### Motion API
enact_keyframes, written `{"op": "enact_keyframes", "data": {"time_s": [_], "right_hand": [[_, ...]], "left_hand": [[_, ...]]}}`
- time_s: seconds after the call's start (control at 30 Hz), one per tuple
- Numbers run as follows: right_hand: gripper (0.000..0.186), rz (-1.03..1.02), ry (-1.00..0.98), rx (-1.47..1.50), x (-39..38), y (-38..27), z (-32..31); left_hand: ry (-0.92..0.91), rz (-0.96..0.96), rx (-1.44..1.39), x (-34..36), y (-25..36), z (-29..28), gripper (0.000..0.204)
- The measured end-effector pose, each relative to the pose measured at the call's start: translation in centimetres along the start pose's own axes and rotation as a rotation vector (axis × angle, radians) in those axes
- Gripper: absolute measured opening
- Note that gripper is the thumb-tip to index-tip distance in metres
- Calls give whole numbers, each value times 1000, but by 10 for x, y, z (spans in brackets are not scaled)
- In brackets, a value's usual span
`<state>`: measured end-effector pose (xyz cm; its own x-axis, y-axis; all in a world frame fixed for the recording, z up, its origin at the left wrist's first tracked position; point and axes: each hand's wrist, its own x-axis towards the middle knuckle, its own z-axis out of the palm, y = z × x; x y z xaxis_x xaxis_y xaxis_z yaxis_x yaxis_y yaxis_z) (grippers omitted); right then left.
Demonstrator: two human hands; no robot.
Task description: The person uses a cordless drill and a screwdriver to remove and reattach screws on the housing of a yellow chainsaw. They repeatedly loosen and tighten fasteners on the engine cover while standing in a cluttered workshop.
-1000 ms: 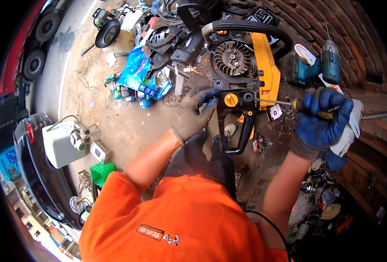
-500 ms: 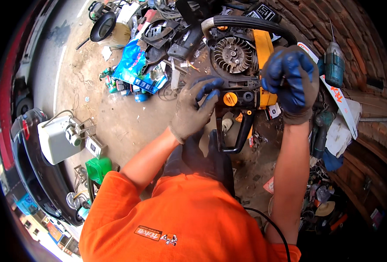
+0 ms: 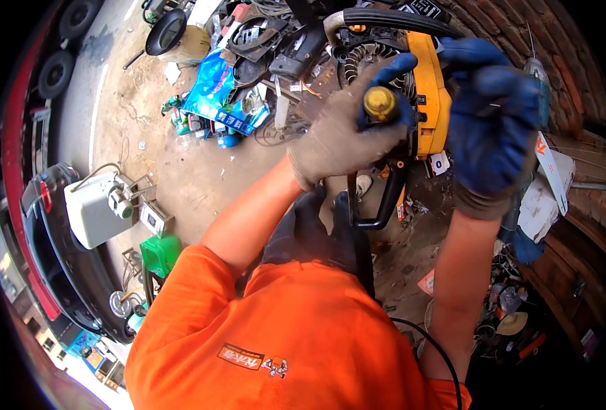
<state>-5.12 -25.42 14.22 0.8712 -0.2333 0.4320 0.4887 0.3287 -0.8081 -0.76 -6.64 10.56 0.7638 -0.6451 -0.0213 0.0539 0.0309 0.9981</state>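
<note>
A partly opened chainsaw stands before me, with its yellow side housing (image 3: 431, 102), black front handle (image 3: 402, 20) and black rear handle (image 3: 390, 199). Its finned flywheel (image 3: 359, 60) is partly covered by my left hand (image 3: 344, 133). The fingers and thumb of that gloved hand close around a yellow round-ended handle (image 3: 379, 104), seen end-on; its lower part is hidden. Right of the housing, my right hand (image 3: 491, 126) is raised in a blue-palmed glove, fingers curled and blurred. A tiny bright sliver shows at its fingers, too small to name.
Removed black covers (image 3: 255, 41) and a blue bag (image 3: 214, 92) lie at the far left. A pan (image 3: 166, 33) rests on a bucket. Along the brick wall at right are a teal drill (image 3: 536, 72) and a guide bar (image 3: 550, 171). A green container (image 3: 161, 255) stands left.
My left hand has moved right and up over the chainsaw and closed on the yellow-ended handle. My right hand has shifted right, away from the housing. The whole view has swung slightly.
</note>
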Motion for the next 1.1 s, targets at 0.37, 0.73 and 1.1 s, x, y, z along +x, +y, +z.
{"op": "enact_keyframes", "data": {"time_s": [0.37, 0.73, 1.1], "right_hand": [[31, 170, 545, 44, -167, -49, -50], [28, 222, 750, 86, -228, -39, -38], [27, 299, 767, -193, -246, -25, -22]], "left_hand": [[144, -239, -194, -22, -14, -51, 33], [112, -234, -123, -16, -7, -44, 28], [57, -79, -36, -44, -44, -47, 26]]}}
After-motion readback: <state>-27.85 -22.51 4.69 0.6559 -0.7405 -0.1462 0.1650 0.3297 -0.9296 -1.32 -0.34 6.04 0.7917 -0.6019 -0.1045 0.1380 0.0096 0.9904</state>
